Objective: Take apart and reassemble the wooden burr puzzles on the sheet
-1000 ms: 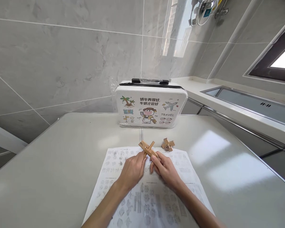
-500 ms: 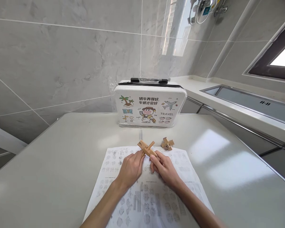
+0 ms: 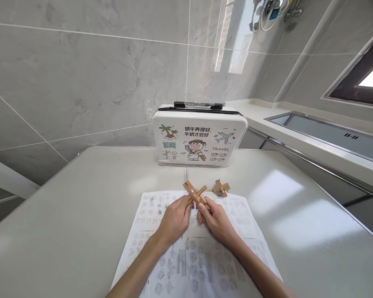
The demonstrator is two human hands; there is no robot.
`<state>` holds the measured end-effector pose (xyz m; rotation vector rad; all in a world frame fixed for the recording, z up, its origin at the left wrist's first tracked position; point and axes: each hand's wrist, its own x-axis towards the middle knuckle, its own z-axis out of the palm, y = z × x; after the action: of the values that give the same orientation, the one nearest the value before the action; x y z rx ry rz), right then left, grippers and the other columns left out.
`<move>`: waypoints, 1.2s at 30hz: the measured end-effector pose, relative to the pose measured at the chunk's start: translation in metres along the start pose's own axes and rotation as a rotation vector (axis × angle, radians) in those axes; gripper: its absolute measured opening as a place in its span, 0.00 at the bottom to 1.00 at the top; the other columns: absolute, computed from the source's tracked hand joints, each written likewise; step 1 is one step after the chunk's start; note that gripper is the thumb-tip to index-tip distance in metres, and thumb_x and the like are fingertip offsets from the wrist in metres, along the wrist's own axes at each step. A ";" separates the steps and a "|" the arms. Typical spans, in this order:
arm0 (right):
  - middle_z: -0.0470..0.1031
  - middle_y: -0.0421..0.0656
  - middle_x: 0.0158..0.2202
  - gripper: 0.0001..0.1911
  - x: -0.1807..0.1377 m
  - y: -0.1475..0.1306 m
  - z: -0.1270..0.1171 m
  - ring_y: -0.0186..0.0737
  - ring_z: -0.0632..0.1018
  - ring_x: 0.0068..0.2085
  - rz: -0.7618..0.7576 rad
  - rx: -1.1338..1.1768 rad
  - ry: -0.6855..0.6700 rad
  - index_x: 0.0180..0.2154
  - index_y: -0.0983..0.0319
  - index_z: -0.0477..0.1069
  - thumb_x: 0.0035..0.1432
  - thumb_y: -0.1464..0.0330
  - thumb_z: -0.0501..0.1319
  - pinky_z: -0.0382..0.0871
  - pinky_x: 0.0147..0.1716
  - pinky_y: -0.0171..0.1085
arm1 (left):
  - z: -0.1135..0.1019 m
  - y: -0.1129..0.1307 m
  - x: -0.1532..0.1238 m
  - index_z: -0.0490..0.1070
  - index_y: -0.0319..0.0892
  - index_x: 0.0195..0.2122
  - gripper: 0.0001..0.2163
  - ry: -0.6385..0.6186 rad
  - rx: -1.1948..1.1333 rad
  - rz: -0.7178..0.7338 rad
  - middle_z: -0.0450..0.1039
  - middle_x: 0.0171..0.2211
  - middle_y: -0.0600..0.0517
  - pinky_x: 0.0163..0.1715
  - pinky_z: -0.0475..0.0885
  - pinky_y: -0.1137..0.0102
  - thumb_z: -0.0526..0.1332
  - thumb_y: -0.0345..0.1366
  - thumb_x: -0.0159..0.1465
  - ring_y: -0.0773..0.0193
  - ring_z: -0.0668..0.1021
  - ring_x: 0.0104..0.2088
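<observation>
Wooden puzzle cross (image 3: 195, 193) raised just above the instruction sheet (image 3: 195, 248), diagrams in view beneath; left hand (image 3: 174, 219) and right hand (image 3: 216, 219) both pinch its bars; second wooden puzzle (image 3: 221, 188) lies just beside, untouched, before the printed case (image 3: 200, 134).

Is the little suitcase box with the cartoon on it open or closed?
Closed. The white case stands upright against the wall, its lid edges meet all the way round, and clear wrap seems to cover it.
</observation>
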<state>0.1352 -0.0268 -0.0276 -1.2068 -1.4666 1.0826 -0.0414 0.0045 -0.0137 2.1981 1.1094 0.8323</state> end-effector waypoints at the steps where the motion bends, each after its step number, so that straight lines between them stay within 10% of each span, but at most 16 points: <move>1: 0.72 0.37 0.22 0.21 0.001 0.001 0.000 0.39 0.69 0.23 0.001 0.016 0.001 0.32 0.55 0.62 0.74 0.49 0.53 0.61 0.26 0.37 | 0.001 0.000 0.000 0.73 0.47 0.53 0.13 -0.007 -0.054 -0.036 0.80 0.42 0.48 0.40 0.76 0.63 0.50 0.33 0.75 0.56 0.81 0.39; 7: 0.70 0.36 0.22 0.21 0.003 0.005 -0.001 0.35 0.65 0.21 0.000 0.102 0.055 0.34 0.57 0.64 0.73 0.49 0.55 0.57 0.23 0.35 | 0.007 -0.011 0.004 0.62 0.46 0.66 0.26 0.136 -0.413 -0.166 0.75 0.56 0.42 0.59 0.72 0.55 0.60 0.31 0.66 0.51 0.77 0.58; 14: 0.69 0.36 0.22 0.20 0.001 0.000 0.001 0.36 0.67 0.23 -0.017 0.077 0.030 0.32 0.57 0.63 0.73 0.51 0.55 0.59 0.25 0.35 | 0.002 -0.009 0.008 0.56 0.48 0.69 0.41 0.049 -0.892 -0.185 0.64 0.69 0.37 0.70 0.62 0.47 0.73 0.53 0.60 0.44 0.68 0.70; 36: 0.58 0.33 0.21 0.18 -0.007 -0.004 0.011 0.34 0.61 0.22 -0.110 -0.274 -0.143 0.28 0.57 0.55 0.70 0.62 0.57 0.52 0.26 0.36 | -0.002 0.000 0.004 0.56 0.50 0.69 0.50 0.039 -1.287 -0.329 0.73 0.64 0.38 0.62 0.69 0.52 0.82 0.43 0.49 0.42 0.74 0.64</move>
<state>0.1248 -0.0354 -0.0268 -1.2388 -1.8163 0.9303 -0.0411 0.0088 -0.0109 0.9068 0.5900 1.0157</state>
